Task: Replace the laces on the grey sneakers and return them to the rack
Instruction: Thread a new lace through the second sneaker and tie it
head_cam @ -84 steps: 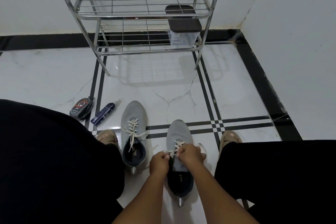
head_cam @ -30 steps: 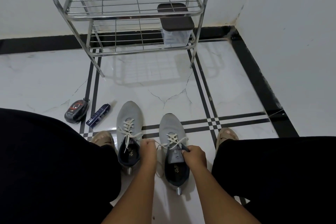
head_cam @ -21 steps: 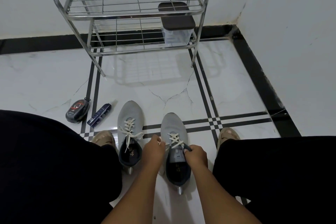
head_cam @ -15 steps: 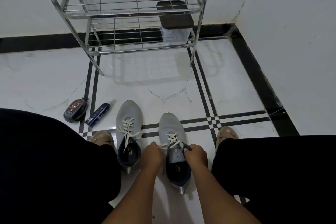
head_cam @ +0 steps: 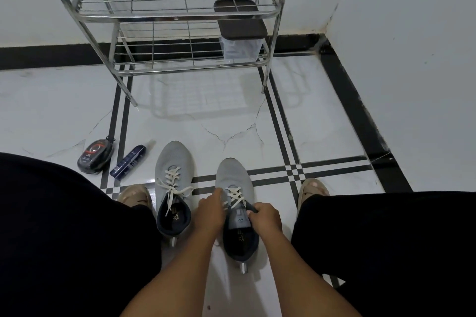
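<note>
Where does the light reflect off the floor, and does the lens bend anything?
Head view: the glossy floor mirrors the rack as a pale grid beneath it; soft shadows trail both sneakers; wide-angle distortion bows the rack's legs and the wall corner; light is dim and even.

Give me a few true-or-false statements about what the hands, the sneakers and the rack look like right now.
1. Both grey sneakers stand on the floor, not on the rack. True.
2. The hands work at the left sneaker. False: the left hand and right hand are at the right sneaker.
3. The left sneaker carries white laces. True.
4. The rack holds nothing. False: a dark-lidded box sits on its lower shelf.
5. A blue bottle lies on the floor left of the sneakers. True.
</note>
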Tool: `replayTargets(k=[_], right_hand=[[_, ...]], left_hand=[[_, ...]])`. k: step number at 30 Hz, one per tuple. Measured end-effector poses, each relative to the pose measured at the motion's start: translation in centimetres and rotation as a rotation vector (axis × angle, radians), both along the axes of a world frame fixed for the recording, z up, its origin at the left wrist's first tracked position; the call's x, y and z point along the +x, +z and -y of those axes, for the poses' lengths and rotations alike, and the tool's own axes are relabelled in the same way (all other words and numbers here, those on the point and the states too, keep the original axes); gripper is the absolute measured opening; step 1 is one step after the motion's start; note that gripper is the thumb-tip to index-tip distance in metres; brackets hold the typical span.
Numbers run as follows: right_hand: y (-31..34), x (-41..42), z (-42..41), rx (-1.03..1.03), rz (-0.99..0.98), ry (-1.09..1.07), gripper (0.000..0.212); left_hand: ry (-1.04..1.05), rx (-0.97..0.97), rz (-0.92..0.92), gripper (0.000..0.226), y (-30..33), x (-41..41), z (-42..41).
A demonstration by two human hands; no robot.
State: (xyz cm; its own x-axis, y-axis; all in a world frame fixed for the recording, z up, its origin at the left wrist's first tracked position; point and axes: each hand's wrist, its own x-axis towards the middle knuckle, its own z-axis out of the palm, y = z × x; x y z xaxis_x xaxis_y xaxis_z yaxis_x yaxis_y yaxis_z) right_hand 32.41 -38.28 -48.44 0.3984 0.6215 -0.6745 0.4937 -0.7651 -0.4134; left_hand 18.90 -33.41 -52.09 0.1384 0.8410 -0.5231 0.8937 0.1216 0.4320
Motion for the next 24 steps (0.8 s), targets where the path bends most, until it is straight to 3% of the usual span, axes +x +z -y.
replayTargets(k=[2, 6, 11, 15, 17, 24], right_hand=[[0.0, 0.1, 0.0, -0.001, 0.011, 0.021, 0.019], [0.3, 0.0, -0.3, 0.007, 0.005, 0.028, 0.020], [2.4, -0.6, -1.9, 0.160, -0.014, -0.088, 0.019], [4.3, -0.9, -3.4, 0.275, -0.459, -0.343, 0.010], [5.1, -1.1, -3.7, 0.279, -0.656, -0.340, 0.016], [6.2, -1.5, -3.4, 0.231, -0.692, -0.223, 0.016]], left_hand=[[0.156, -0.072, 0.096, 0.030, 0.1, 0.0, 0.1], [0.533, -0.199, 0.464, 0.018, 2.5, 0.9, -1.1], [0.600, -0.249, 0.783, 0.017, 6.8, 0.9, -3.1], [0.566, -0.218, 0.891, 0.015, 8.3, 0.0, -4.0], [0.582, -0.206, 0.926, 0.016, 8.7, -0.1, -4.1], [0.725, -0.155, 0.960, 0.015, 8.9, -0.2, -3.1]])
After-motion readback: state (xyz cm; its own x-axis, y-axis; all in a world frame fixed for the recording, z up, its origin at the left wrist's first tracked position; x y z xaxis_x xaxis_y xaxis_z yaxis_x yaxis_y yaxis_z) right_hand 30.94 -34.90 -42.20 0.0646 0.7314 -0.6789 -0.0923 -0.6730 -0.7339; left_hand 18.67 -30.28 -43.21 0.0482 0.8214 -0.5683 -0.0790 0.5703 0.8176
